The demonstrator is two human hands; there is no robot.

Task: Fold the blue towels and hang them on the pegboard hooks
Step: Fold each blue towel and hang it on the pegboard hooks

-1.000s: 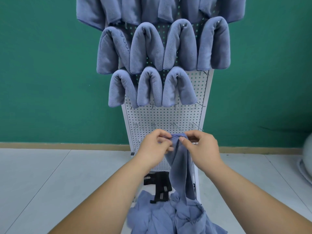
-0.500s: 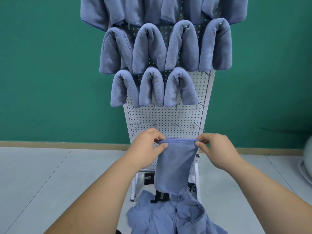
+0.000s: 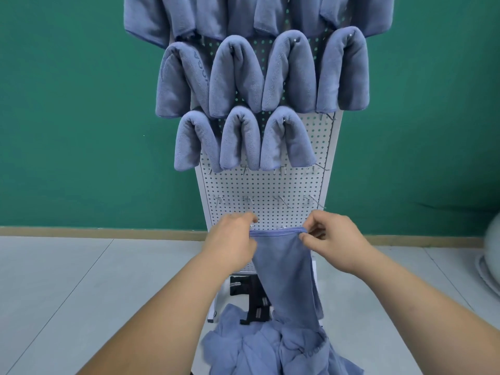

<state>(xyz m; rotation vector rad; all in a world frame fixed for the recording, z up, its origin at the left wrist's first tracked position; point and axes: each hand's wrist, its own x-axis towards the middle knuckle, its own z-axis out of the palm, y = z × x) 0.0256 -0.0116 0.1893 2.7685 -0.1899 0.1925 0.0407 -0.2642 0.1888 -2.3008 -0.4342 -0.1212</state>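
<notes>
At the frame's lower middle, the left hand [image 3: 232,243] and right hand [image 3: 328,243] pinch the blue towel's [image 3: 286,272] top corners. Its tail drags in the pile [image 3: 273,347], so it could snag there.

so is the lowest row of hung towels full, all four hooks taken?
No, that row holds only three folded towels, and the hook at its right end is bare.

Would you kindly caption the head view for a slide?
Left hand and right hand pinch the top edge of a towel before a pegboard hung with folded towels.
</notes>
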